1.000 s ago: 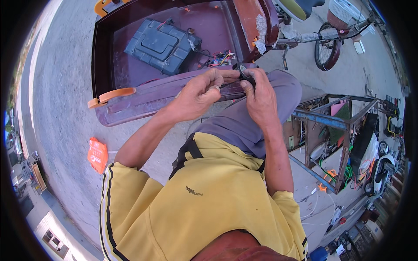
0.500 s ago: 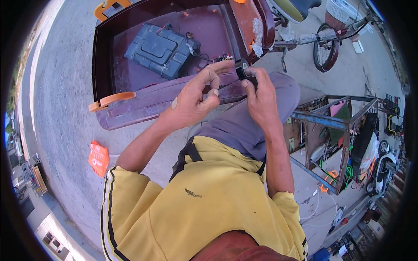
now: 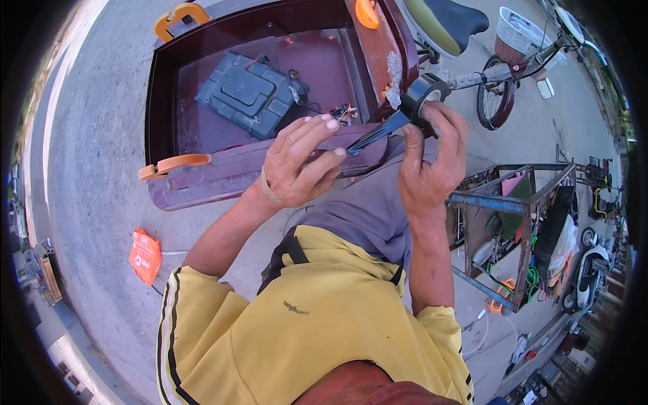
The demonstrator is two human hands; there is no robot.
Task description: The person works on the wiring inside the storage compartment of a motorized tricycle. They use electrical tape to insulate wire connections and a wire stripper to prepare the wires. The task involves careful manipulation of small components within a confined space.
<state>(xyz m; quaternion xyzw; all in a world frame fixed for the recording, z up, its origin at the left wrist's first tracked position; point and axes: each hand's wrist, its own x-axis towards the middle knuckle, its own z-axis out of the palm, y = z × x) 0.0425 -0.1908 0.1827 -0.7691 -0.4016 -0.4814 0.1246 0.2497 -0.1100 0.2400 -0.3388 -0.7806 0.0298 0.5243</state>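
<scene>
A roll of black tape [image 3: 417,94] is gripped in my right hand [image 3: 432,152], fingers at its core and thumb below. A strip of tape stretches from the roll, narrowing to the thumb and fingertip of my left hand [image 3: 297,158], which pinch its end while the other fingers stay extended. Both hands are above the near side of a dark red cargo box [image 3: 202,177]. Inside it lies a dark grey battery case [image 3: 246,88], with several loose coloured wires [image 3: 344,113] at its right.
A tricycle saddle [image 3: 449,27] and front wheel [image 3: 496,98] stand at upper right. On the right is a metal frame rack [image 3: 496,202] holding tools and cables. An orange bag [image 3: 144,256] lies on the ground at left. Orange handles [image 3: 179,164] stick out from the box.
My hands have moved apart, the right one going right with the roll. A length of tape now spans between them, pulled off the roll.
</scene>
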